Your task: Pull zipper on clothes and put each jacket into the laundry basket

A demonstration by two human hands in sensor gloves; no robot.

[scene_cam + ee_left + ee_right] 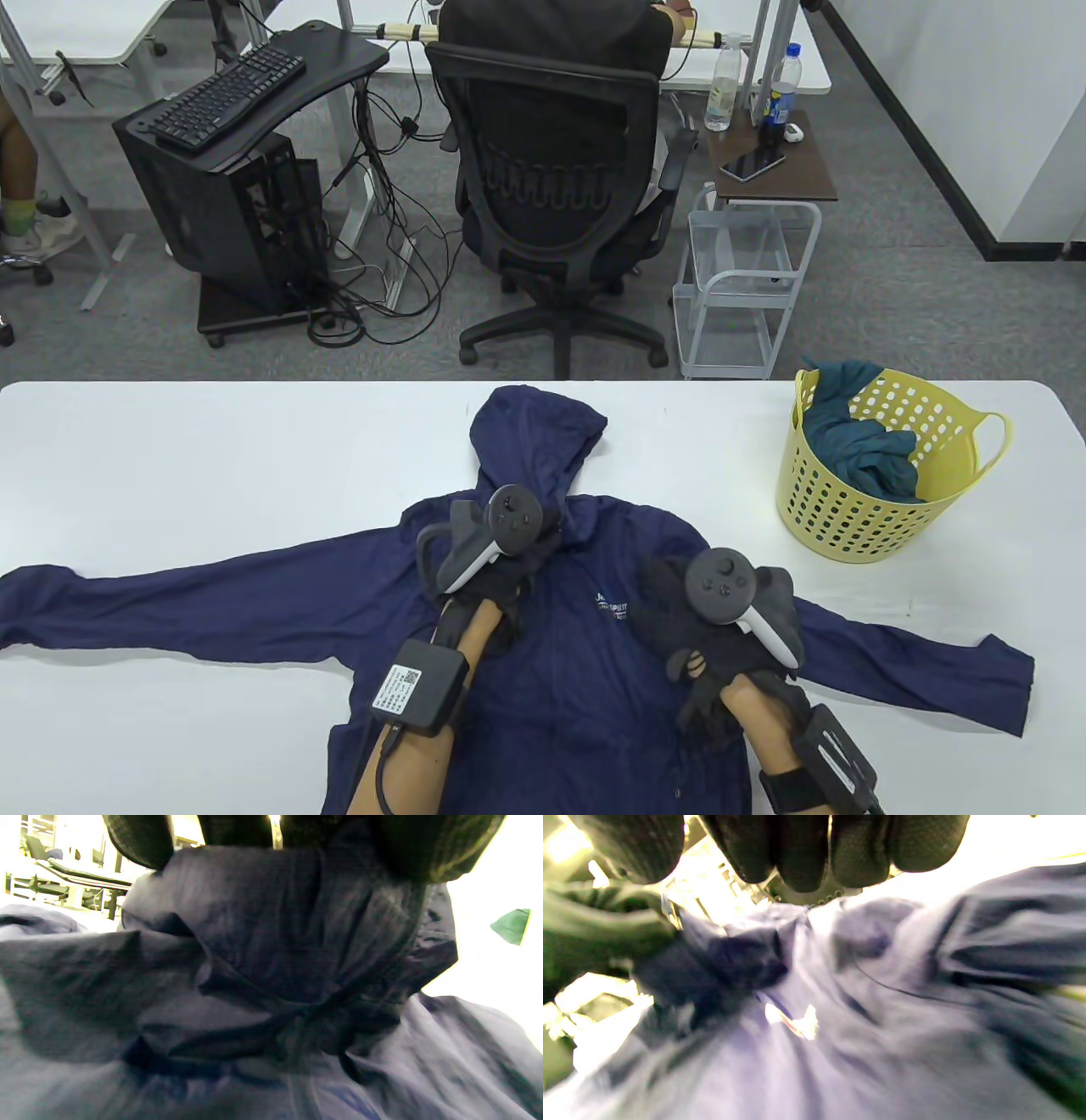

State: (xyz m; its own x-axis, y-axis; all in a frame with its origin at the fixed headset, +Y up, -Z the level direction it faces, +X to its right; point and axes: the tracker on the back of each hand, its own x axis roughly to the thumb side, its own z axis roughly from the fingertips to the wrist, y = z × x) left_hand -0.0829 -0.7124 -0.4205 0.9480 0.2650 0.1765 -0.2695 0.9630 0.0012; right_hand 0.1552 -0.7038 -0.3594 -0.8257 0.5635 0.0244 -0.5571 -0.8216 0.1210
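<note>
We see one teal garment (857,441) already in the laundry basket (882,518); the navy jacket (551,679) lies spread on the desk (212,458) — zipped, it seems. Left hand (501,560) sits at the collar, right hand (721,628) on the chest — finger states hidden.

White print on chest of navy jacket (543,645), partly covered by the gloved hands: only "J" and below it "SPEIT"-like letters show, too small to read with certainty. White sticker with a square code on black box (416,686) strapped to left forearm; print illegible. Bottle labels in background unreadable.
</note>
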